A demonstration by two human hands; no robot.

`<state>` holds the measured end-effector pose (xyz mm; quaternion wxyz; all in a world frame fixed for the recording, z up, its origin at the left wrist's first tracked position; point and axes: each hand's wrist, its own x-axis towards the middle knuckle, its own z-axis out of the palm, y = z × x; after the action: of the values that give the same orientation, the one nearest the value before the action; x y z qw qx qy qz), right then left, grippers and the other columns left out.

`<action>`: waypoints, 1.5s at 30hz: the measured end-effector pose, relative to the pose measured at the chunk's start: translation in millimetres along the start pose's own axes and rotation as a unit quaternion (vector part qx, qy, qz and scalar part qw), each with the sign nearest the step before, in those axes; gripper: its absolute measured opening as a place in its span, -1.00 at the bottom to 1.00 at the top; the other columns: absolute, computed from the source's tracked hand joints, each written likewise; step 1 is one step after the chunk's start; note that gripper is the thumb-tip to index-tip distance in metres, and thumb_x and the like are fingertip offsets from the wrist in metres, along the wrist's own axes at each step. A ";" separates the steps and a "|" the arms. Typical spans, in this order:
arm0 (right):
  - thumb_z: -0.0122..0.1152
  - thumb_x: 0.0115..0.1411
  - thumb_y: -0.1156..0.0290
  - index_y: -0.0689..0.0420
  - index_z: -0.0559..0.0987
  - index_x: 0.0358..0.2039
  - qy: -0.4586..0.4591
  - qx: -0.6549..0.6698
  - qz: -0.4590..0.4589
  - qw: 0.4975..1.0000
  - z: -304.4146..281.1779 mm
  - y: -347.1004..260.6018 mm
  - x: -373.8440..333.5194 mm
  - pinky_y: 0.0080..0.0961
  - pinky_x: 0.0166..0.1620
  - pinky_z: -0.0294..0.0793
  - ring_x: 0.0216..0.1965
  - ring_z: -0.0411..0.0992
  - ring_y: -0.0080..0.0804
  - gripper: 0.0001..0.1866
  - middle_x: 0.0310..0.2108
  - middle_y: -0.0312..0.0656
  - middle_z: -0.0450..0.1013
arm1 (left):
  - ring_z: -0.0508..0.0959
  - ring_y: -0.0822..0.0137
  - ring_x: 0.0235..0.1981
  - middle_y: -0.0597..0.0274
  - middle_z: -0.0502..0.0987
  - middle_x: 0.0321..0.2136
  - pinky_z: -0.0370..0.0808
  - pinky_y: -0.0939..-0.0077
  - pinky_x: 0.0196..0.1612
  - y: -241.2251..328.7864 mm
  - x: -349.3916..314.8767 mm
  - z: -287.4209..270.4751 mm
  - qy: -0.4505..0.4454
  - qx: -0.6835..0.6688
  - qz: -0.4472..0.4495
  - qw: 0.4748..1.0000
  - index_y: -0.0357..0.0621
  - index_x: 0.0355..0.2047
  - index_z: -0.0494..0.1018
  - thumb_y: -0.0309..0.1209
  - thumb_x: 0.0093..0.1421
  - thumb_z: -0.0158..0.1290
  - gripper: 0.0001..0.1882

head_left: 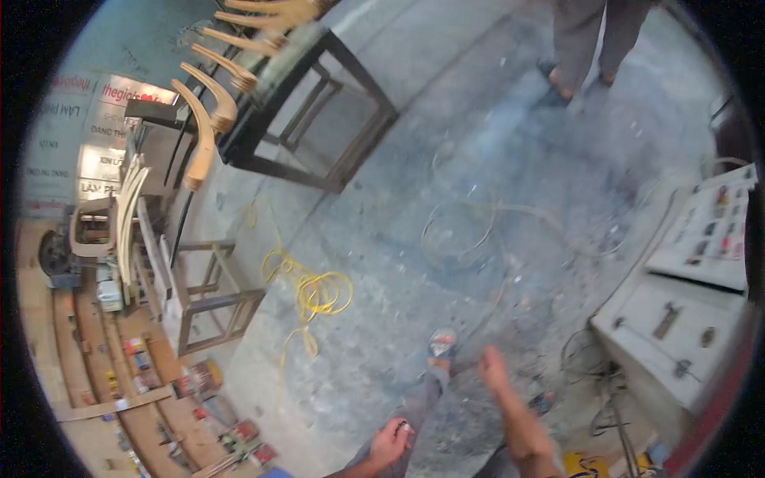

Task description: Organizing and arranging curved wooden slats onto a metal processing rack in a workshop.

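Note:
My left hand [389, 444] is low in the picture, over my trouser leg. Its fingers are curled round something small with a pale spot, too small to name. My right hand [492, 368] hangs above the concrete floor, right of my sandalled foot [443, 344]. Motion and the angle blur its fingers, so whether it holds anything cannot be told. Neither hand touches the furniture around me.
Left lie a coiled yellow cord [325, 293] and a metal-framed stand [219, 299]; curved wooden pieces [209, 151] line a dark frame table [351, 171]. A pale hose [470, 251] loops across the floor. A white cabinet [661, 323] stands right, near loose cables. Another person [594, 36] stands ahead.

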<state>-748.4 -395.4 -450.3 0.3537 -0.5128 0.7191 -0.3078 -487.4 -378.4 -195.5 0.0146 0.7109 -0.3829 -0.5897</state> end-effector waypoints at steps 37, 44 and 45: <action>0.34 0.05 0.66 0.30 0.51 -0.35 -0.220 0.161 -0.545 0.793 107.8 -828.2 -278.9 -0.50 -0.29 0.57 -0.28 0.52 -0.34 -0.82 -0.24 -0.08 0.51 | 0.35 0.55 -0.43 0.41 0.48 -0.29 0.31 0.62 -0.32 -119.3 -382.7 -471.8 0.116 -0.568 0.266 0.770 -0.03 0.11 0.39 -0.36 0.29 0.07 -0.63; 0.19 0.20 0.66 0.29 0.55 -0.15 -0.471 0.346 -0.195 0.787 239.0 -932.3 -287.1 -0.63 -0.27 0.47 -0.31 0.44 -0.63 -0.81 -0.22 -0.23 0.52 | 0.38 0.52 -0.39 0.28 0.47 -0.19 0.37 0.64 -0.32 -205.5 -417.0 -622.0 0.181 -0.565 0.375 0.712 0.07 0.36 0.06 -0.52 0.33 -0.07 -0.38; 0.19 0.20 0.67 0.29 0.55 -0.15 -0.488 0.353 -0.208 0.771 260.6 -947.6 -288.9 -0.63 -0.28 0.46 -0.32 0.44 -0.63 -0.81 -0.22 -0.22 0.52 | 0.37 0.53 -0.39 0.29 0.46 -0.21 0.37 0.65 -0.32 -219.2 -414.7 -640.0 0.197 -0.552 0.376 0.718 0.04 0.35 0.09 -0.52 0.34 -0.09 -0.42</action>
<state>23.8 -409.9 222.7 0.7406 -0.5700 0.1667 -0.3143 167.2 -266.4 238.6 0.7001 0.4742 -0.2142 -0.4890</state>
